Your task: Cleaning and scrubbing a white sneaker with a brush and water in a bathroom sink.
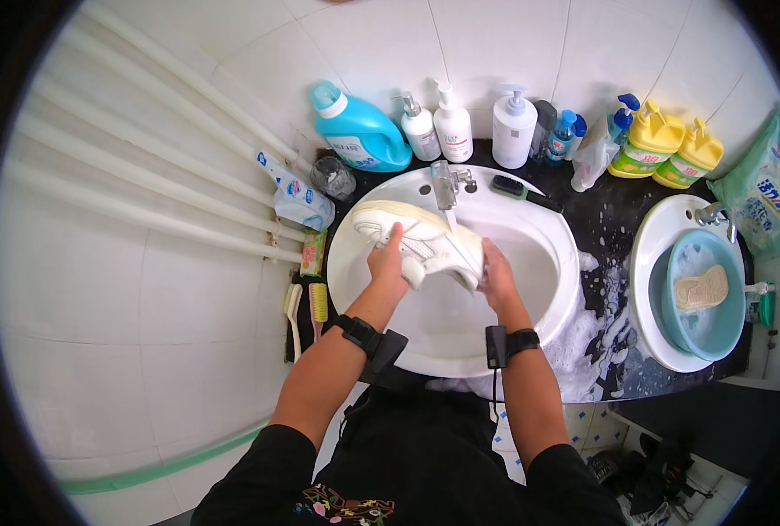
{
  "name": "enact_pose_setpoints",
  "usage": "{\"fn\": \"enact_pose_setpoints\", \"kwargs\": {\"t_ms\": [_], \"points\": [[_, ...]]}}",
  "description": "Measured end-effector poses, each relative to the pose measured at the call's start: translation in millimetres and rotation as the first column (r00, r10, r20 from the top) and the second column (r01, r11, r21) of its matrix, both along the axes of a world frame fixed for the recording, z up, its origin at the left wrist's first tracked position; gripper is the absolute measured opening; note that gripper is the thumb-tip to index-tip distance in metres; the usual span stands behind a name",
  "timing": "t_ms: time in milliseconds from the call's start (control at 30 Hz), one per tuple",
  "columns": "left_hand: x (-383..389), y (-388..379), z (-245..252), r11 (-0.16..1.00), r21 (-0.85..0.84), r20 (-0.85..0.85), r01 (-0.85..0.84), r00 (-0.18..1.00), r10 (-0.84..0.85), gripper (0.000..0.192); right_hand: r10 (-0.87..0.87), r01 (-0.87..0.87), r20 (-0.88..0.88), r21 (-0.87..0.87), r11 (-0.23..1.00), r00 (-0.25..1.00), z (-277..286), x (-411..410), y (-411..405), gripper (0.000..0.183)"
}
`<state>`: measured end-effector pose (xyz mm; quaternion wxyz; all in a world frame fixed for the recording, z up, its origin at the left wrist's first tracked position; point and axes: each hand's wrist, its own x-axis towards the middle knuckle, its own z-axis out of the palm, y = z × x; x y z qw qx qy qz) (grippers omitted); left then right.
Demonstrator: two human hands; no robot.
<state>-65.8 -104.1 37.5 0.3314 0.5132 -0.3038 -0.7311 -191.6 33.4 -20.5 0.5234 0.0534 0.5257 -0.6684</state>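
A white sneaker is held on its side over the white sink basin, under the running faucet. My left hand grips one end of it, thumb on its side. At the other end, my right hand holds the shoe, its fingers partly hidden behind it. Water from the faucet runs onto the sneaker's upper edge. A black-bristled scrub brush lies on the basin's back right rim.
Bottles, among them a blue detergent bottle, line the wall. Two brushes, one yellow-bristled, lie at left. Suds cover the counter at right. A second sink holds a blue basin with an insole.
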Motion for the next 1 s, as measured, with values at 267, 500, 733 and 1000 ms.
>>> {"fn": "enact_pose_setpoints", "kwargs": {"t_ms": [267, 500, 733, 1000], "points": [[5.2, 1.6, -1.2, 0.969, 0.192, -0.167, 0.154, 0.978, -0.123, 0.054, -0.096, 0.131, 0.160, -0.225, 0.965, 0.982, 36.7, 4.2, -9.5, 0.050], [4.9, 13.6, 10.2, 0.878, 0.143, -0.005, 0.457, 0.887, -0.461, 0.042, -0.344, 0.322, -0.047, -0.250, 0.913, 0.938, 34.1, -7.3, -2.3, 0.046], [-4.9, 41.3, -6.0, 0.746, 0.046, 0.501, 0.665, 0.630, -0.593, 0.031, -0.375, 0.355, -0.057, -0.222, 0.908, 0.925, 42.4, -33.7, 32.7, 0.036], [-25.5, 32.8, -30.0, 0.583, -0.148, 0.515, 0.799, 0.566, -0.644, 0.028, -0.505, 0.458, -0.069, -0.332, 0.825, 0.860, 44.8, -40.1, 49.2, 0.036]]}}
